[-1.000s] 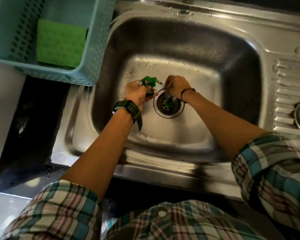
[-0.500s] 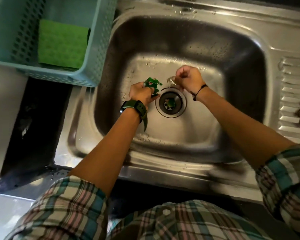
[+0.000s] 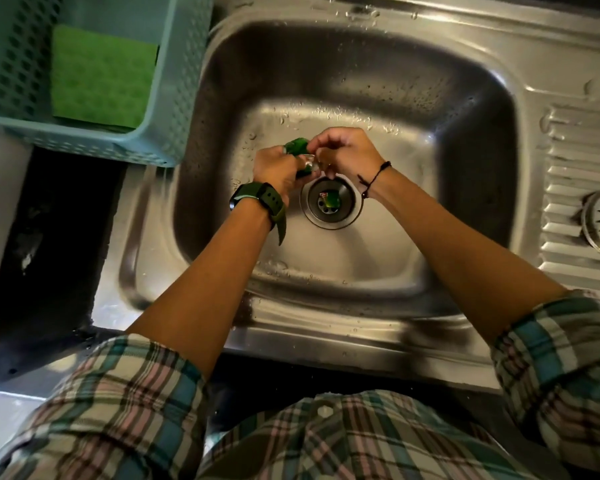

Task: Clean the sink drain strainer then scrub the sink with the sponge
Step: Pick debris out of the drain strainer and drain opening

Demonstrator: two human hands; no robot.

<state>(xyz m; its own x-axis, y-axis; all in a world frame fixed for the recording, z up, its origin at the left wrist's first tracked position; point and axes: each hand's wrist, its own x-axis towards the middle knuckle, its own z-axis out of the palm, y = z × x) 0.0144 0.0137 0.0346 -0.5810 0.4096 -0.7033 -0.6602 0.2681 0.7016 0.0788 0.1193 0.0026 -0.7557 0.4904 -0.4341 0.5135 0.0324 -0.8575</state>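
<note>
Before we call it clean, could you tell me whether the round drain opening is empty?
Not empty: a green scrap lies inside the round steel drain.

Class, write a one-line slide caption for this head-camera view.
Both hands gather green scraps above the drain.

— Where are the hands?

— Both are out in front and low, meeting knuckle to knuckle. The left hand [image 3: 277, 168] is curled shut around a bit of green scrap [image 3: 297, 147]; the right hand [image 3: 347, 152] pinches at the same scrap with its fingertips.

— And the arms?

— Both forearms are bare, with the plaid sleeves [image 3: 118, 393] pushed up near the elbows. The left wrist wears a dark green watch [image 3: 257, 202], the right a thin black cord [image 3: 373, 180].
</note>
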